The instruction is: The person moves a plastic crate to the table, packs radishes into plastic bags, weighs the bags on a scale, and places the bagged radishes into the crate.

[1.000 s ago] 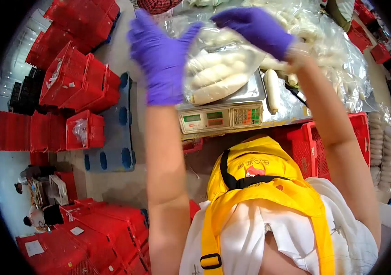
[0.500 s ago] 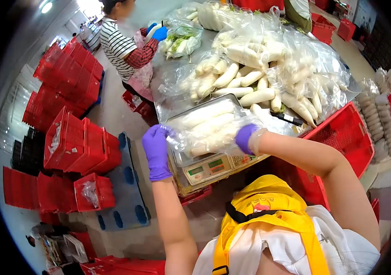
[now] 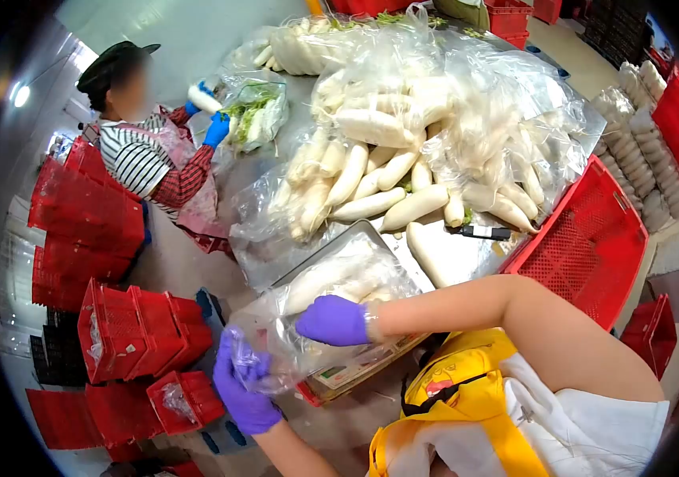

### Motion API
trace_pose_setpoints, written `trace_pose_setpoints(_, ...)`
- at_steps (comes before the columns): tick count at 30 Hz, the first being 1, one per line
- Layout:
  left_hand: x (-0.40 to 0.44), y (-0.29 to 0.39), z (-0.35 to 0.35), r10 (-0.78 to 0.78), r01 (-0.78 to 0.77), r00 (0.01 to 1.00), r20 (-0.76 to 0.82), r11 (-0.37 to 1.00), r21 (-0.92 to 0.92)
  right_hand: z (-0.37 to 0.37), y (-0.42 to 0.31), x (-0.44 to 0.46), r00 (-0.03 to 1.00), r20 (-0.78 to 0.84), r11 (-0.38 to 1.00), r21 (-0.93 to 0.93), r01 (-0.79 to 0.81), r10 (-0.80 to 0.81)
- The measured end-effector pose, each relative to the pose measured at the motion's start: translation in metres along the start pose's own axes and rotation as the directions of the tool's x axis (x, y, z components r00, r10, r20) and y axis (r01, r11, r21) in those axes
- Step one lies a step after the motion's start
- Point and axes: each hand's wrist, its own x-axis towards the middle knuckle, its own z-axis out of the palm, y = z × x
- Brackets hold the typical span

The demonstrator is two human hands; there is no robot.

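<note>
A transparent plastic bag (image 3: 287,350) with several white radishes (image 3: 339,274) inside lies on the metal pan (image 3: 363,230) of a weighing scale. My left hand (image 3: 244,385), in a purple glove, holds the bag's loose end at the near left, off the scale's edge. Closed over the near part of the same bag is my right hand (image 3: 333,320), also gloved in purple; its fingertips are hidden. Below the pan the scale's display panel (image 3: 339,374) is partly covered by the bag. A single radish (image 3: 428,254) lies just right of the scale.
Bagged and loose radishes (image 3: 403,127) are heaped on the metal table. A black marker (image 3: 480,232) lies by a red crate (image 3: 586,238) at right. Red crates (image 3: 124,330) are stacked at left. Across the table, a person in blue gloves (image 3: 216,129) holds a radish.
My right hand has moved left across the bag, and my left hand has drawn down and left with its end. The bag's loose end now hangs over the scale's near-left edge. The view has shifted.
</note>
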Motion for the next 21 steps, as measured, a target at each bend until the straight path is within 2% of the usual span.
trace_pose_setpoints(1, -0.004, -0.002, 0.002, -0.108, 0.109, 0.994, 0.025, 0.992, -0.058, 0.012, 0.01, 0.0, 0.997, -0.048, 0.997, -0.043, -0.063, 0.061)
trace_pose_setpoints(2, -0.009, -0.001, 0.012, -0.107, 0.109, 0.994, 0.031, 0.992, -0.058, 0.017, 0.018, 0.002, 0.997, -0.051, 0.997, -0.046, -0.067, 0.065)
trace_pose_setpoints(4, -0.024, 0.005, 0.038, -0.207, 0.204, 0.975, -0.076, 0.978, -0.047, 0.029, 0.029, 0.006, 0.982, 0.145, 0.992, -0.052, -0.113, 0.119)
trace_pose_setpoints(5, -0.03, 0.004, 0.045, -0.213, 0.21, 0.975, -0.061, 0.977, -0.048, 0.034, 0.026, 0.014, 0.97, 0.19, 0.976, -0.184, -0.116, 0.152)
trace_pose_setpoints(6, -0.034, 0.004, 0.05, -0.114, 0.106, 0.993, 0.032, 0.976, 0.19, 0.035, 0.03, 0.017, 0.959, 0.267, 0.968, -0.251, -0.029, 0.098)
trace_pose_setpoints(7, -0.038, 0.012, 0.053, -0.154, 0.114, 0.983, 0.096, 0.937, 0.331, 0.027, 0.032, 0.022, 0.937, 0.345, 0.948, -0.311, 0.065, 0.049)
trace_pose_setpoints(8, -0.041, 0.019, 0.055, -0.193, 0.099, 0.968, 0.159, 0.879, 0.466, 0.027, 0.036, 0.028, 0.939, 0.338, 0.945, -0.324, 0.054, 0.062)
trace_pose_setpoints(9, -0.042, 0.02, 0.054, -0.187, 0.086, 0.966, 0.176, 0.881, 0.466, 0.031, 0.042, 0.035, 0.908, 0.419, 0.975, -0.208, 0.073, 0.021)
trace_pose_setpoints(10, -0.042, 0.02, 0.05, -0.254, 0.189, 0.965, 0.063, 0.842, 0.505, 0.035, 0.046, 0.04, 0.873, 0.488, 0.993, -0.091, 0.08, -0.026)
trace_pose_setpoints(11, -0.042, 0.019, 0.044, -0.314, 0.288, 0.948, -0.045, 0.793, 0.536, 0.037, 0.048, 0.042, 0.915, 0.371, 0.985, -0.002, 0.174, -0.161)
trace_pose_setpoints(12, -0.044, 0.018, 0.035, -0.094, -0.005, 0.989, 0.116, 0.753, 0.658, 0.037, 0.051, 0.041, 0.922, 0.337, 0.982, 0.036, 0.187, -0.188)
trace_pose_setpoints(13, -0.043, 0.016, 0.026, 0.114, -0.308, 0.944, 0.311, 0.647, 0.697, 0.034, 0.053, 0.042, 0.922, 0.34, 0.982, 0.059, 0.177, -0.186)
trace_pose_setpoints(14, -0.041, 0.017, 0.022, -0.063, 0.024, 0.996, 0.069, 0.887, 0.461, 0.031, 0.055, 0.043, 0.917, 0.364, 0.986, 0.072, 0.151, -0.167)
trace_pose_setpoints(15, -0.039, 0.02, 0.022, -0.331, 0.341, 0.938, -0.104, 0.933, 0.113, 0.027, 0.056, 0.043, 0.912, 0.379, 0.987, 0.088, 0.131, -0.155)
trace_pose_setpoints(16, -0.036, 0.026, 0.026, -0.33, 0.336, 0.942, -0.068, 0.934, 0.125, 0.022, 0.058, 0.042, 0.912, 0.383, 0.988, 0.103, 0.114, -0.145)
trace_pose_setpoints(21, -0.031, 0.046, 0.036, -0.144, 0.17, 0.981, 0.133, 0.961, -0.217, -0.007, 0.068, 0.041, 0.935, 0.34, 0.977, 0.211, 0.027, -0.099)
